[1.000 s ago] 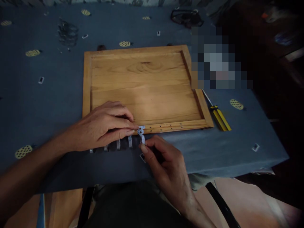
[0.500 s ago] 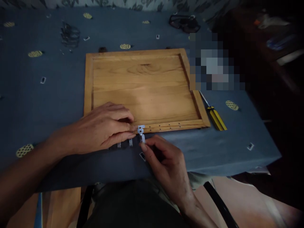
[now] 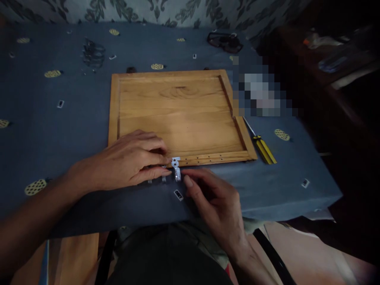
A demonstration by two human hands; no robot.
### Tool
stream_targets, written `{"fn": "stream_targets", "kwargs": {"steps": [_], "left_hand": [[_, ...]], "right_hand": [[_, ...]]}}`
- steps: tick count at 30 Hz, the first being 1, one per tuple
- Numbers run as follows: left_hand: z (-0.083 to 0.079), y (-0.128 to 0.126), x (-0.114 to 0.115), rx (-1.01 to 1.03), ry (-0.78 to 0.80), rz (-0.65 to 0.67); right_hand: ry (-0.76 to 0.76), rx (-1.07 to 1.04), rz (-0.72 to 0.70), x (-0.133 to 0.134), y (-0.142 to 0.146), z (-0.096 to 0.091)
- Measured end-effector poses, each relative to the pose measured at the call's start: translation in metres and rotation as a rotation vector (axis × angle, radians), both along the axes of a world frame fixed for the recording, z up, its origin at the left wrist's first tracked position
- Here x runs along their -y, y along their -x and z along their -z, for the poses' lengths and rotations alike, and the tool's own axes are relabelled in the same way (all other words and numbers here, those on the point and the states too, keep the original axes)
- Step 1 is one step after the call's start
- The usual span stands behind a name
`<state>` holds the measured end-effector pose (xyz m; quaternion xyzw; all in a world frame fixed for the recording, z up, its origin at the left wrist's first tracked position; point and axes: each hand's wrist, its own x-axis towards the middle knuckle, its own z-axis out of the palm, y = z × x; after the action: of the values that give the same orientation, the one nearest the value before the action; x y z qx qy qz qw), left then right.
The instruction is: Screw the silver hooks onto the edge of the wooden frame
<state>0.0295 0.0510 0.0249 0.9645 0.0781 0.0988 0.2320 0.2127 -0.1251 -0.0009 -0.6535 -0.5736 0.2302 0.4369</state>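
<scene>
Silvery metal forms the two-holed hook [image 3: 176, 164] between the left hand [image 3: 130, 160], grip unclear, and the right hand [image 3: 219, 200], fingers parted.

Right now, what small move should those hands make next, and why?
Perhaps press the metal hook against the framed wooden panel with the left hand: its fingertips are beside the hook's plate, and the right hand seems to hold nothing.

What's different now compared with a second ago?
The right hand has let go of the lower end of the metal hook and moved slightly to the right, thumb and forefinger now apart. The view has also tipped up, showing more patterned wall. The left hand stays at the hook's plate, and the wooden panel and screwdriver lie as before.
</scene>
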Motion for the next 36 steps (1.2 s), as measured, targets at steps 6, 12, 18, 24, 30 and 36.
{"fn": "stream_targets", "kwargs": {"steps": [6, 12, 18, 24, 30, 36], "left_hand": [[0.0, 0.0, 0.0, -0.016, -0.014, 0.002], [-0.001, 0.0, -0.001, -0.01, -0.021, 0.029], [-0.002, 0.0, -0.001, 0.001, -0.046, 0.04], [-0.001, -0.001, -0.001, -0.004, -0.06, 0.042], [-0.007, -0.002, 0.005, -0.049, -0.026, -0.009], [-0.014, -0.006, 0.027, -0.157, -0.063, -0.181]], "right_hand": [[-0.175, 0.373, -0.109, -0.007, -0.019, 0.005], [-0.242, 0.562, -0.187, -0.016, -0.025, 0.012], [-0.239, 0.661, -0.207, -0.015, -0.026, 0.012], [-0.213, 0.776, -0.21, -0.012, -0.023, 0.007], [-0.216, 0.836, -0.201, -0.012, -0.022, 0.005], [-0.229, 0.845, -0.206, -0.014, -0.022, 0.005]]}}
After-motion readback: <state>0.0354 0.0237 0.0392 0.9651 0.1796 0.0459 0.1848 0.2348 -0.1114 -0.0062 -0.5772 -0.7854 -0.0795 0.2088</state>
